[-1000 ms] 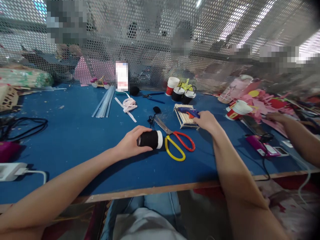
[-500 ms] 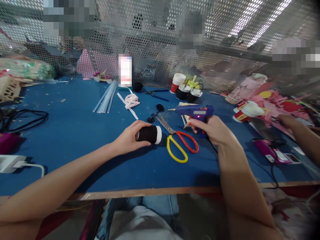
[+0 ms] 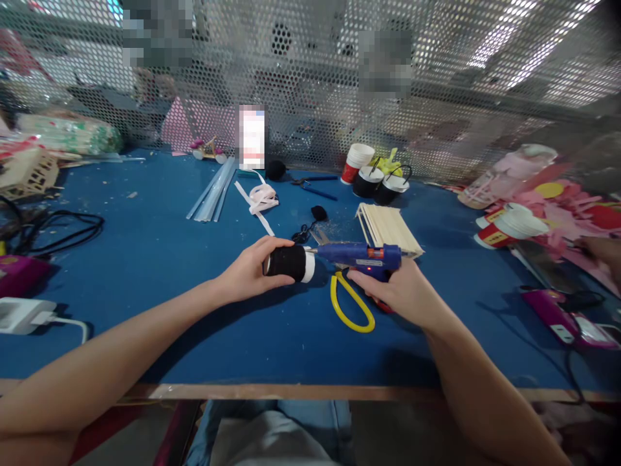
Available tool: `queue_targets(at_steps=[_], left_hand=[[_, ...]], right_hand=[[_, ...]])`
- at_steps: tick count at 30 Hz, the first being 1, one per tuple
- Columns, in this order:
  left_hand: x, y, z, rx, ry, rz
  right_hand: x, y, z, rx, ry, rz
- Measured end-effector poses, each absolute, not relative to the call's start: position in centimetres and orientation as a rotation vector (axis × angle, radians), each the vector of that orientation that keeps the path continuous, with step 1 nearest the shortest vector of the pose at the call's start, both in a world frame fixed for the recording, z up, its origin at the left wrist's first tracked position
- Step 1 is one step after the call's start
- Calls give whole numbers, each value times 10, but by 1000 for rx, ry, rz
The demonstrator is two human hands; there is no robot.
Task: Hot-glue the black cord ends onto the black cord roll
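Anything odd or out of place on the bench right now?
Nothing damaged or spilled. The black-wrapped cup lies on its side under the left hand, the right hand aiming the glue gun nozzle at its rim. Scissors lie partly beneath that hand; small scraps dot the blue table.

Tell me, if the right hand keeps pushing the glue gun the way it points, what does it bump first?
Probably the black cup held by the left hand. The right hand aims the glue gun leftward, its tip near the cup's white rim.
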State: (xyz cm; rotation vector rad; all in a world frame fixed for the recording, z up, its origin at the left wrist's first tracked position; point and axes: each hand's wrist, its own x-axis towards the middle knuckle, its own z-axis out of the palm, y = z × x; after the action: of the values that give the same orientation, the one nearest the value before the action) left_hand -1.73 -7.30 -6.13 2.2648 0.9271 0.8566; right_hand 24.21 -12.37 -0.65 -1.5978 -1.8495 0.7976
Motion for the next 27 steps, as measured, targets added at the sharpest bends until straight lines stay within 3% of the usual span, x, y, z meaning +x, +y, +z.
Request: queue_targets(at_steps=[27], left_hand=[[-19,-70,-60,2258,961,832]], right_hand=[[240,-131,-11,-1683,-1922,663]])
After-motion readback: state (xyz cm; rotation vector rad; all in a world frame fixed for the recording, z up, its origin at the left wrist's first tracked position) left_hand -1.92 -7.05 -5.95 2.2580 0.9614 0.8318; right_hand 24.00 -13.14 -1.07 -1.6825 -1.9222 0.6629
